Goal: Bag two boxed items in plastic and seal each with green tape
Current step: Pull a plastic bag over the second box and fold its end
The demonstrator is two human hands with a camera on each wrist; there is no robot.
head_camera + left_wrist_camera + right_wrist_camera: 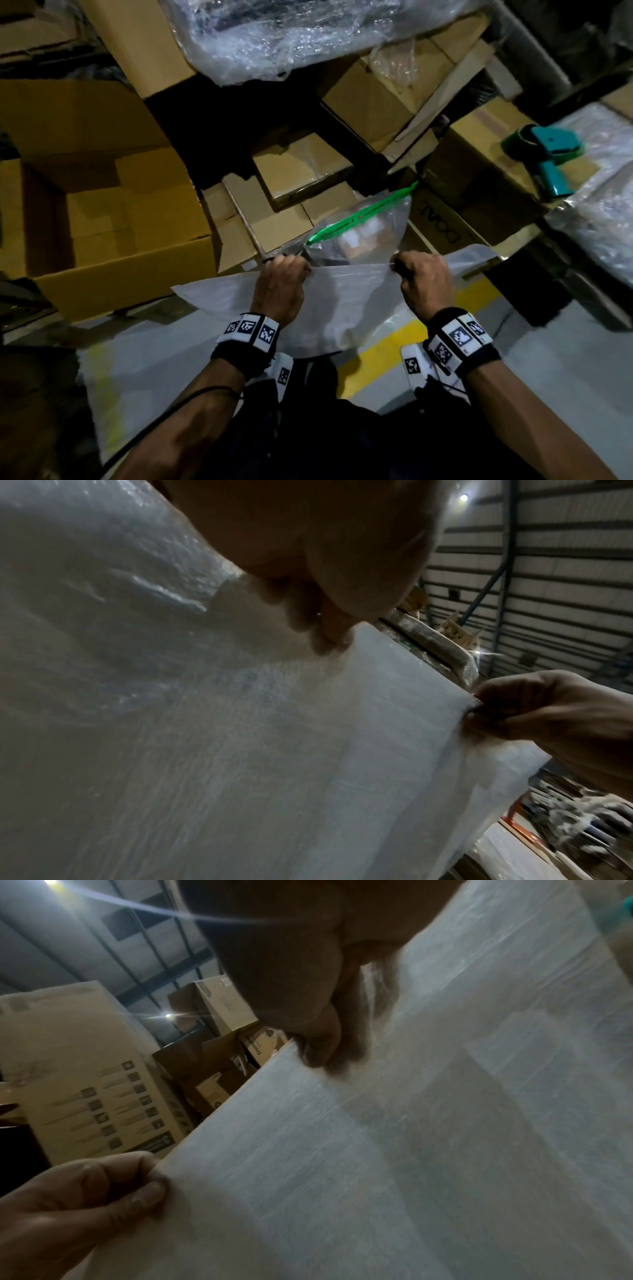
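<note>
1. Currently, left hand (279, 286) and right hand (423, 279) each pinch the top edge of an empty plastic bag (342, 308), stretched crosswise between them.
2. Already-bagged box, green-taped (363, 229), lies just beyond, nearer the right hand.
3. Tape dispenser (544, 154): far right.

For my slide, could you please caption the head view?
Both hands, left hand and right hand, pinch a plastic bag taut above cardboard boxes.
</note>
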